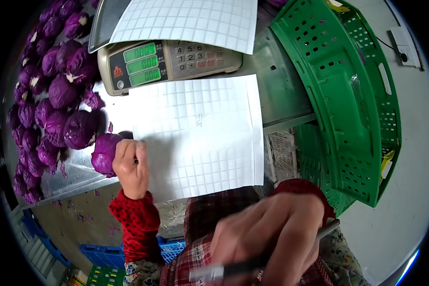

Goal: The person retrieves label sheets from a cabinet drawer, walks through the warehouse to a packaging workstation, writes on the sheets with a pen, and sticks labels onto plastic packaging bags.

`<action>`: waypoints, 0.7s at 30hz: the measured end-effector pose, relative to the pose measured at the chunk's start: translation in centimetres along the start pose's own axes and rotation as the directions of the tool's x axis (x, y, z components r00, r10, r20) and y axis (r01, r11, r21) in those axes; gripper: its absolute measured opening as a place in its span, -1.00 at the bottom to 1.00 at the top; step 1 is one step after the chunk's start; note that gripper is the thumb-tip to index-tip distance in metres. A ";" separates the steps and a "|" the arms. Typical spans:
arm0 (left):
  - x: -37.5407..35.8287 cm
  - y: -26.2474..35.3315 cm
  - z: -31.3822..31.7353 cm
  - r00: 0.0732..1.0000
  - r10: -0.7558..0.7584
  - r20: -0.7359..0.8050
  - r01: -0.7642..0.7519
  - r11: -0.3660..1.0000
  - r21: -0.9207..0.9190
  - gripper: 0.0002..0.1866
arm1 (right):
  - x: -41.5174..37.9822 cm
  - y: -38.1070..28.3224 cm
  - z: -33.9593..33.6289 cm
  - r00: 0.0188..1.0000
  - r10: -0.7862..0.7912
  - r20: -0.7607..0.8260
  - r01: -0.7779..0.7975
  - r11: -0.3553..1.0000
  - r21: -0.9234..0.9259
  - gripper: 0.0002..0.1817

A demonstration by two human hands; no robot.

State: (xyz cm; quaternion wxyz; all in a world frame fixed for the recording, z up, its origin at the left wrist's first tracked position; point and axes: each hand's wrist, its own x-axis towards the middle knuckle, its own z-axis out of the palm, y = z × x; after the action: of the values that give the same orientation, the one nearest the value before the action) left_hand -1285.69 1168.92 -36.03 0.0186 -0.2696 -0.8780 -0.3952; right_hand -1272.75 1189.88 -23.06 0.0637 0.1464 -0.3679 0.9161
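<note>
My left hand (132, 167) is closed at the left edge of a gridded white sheet (200, 143). A small dark round end shows between its thumb and finger; what it belongs to cannot be made out. Against the fingers lies a purple cabbage (105, 153). My right hand (271, 229), large and blurred near the camera, is closed round a slim dark pen-like tool (238, 268) with a pale front end. Small marks are written on the upper middle of the sheet.
Several purple cabbages (64, 93) are piled at the left on a metal table (74, 183). Behind the sheet is a scale (176, 64) with green displays, partly under another gridded sheet (190, 21). Green crates (329, 90) stand at the right. Blue pallets (100, 256) lie on the floor.
</note>
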 end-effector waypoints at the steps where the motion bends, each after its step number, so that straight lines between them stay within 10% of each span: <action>1: 0.2 -0.6 0.0 0.993 0.119 0.015 -0.120 0.985 0.127 -0.87 | 0.2 -0.1 0.0 1.000 -0.001 0.000 0.001 1.000 0.019 -0.85; 2: 0.3 -1.0 -0.2 0.973 0.228 0.045 -0.232 0.939 0.254 -0.87 | 0.4 -0.2 0.1 1.000 -0.001 0.000 0.001 0.999 0.039 -0.86; 3: 0.6 -1.9 -0.7 0.962 0.273 -0.006 -0.257 0.912 0.319 -0.87 | -0.3 0.2 -2.1 0.989 -0.060 -0.132 0.013 0.944 -0.331 -0.84; 5: 1.8 -3.8 -2.3 0.942 0.330 -0.060 -0.258 0.827 0.500 -0.84 | -1.8 0.9 -6.5 0.905 -0.174 -0.388 -0.288 0.422 -0.860 -0.78; 7: 2.1 -4.1 -3.0 0.956 0.288 -0.060 -0.202 0.789 0.580 -0.80 | -3.7 1.7 -11.5 0.808 -0.166 -0.565 -0.564 0.059 -0.824 -0.73; 8: 2.0 -4.1 -3.0 0.960 0.277 -0.028 -0.201 0.758 0.621 -0.78 | -4.3 2.2 -12.6 0.807 -0.169 -0.566 -0.565 0.059 -0.823 -0.73; 10: 0.9 -3.7 -1.7 0.965 0.262 0.023 -0.227 0.787 0.573 -0.77 | -5.2 3.1 -13.9 0.891 -0.163 -0.424 -0.454 -0.362 -0.814 -0.67; 21: -0.4 -0.3 1.8 0.993 -0.052 -0.108 0.065 0.990 0.124 -0.67 | -4.7 3.9 -12.1 0.831 -0.379 -0.408 -0.383 0.142 -0.913 -0.80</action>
State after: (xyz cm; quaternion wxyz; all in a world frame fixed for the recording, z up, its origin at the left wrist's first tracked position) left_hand -1285.14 1169.80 -37.59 0.0701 -0.2211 -0.9067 -0.3523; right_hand -1271.83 1195.37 -35.42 0.2461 -0.2068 -0.8382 0.4406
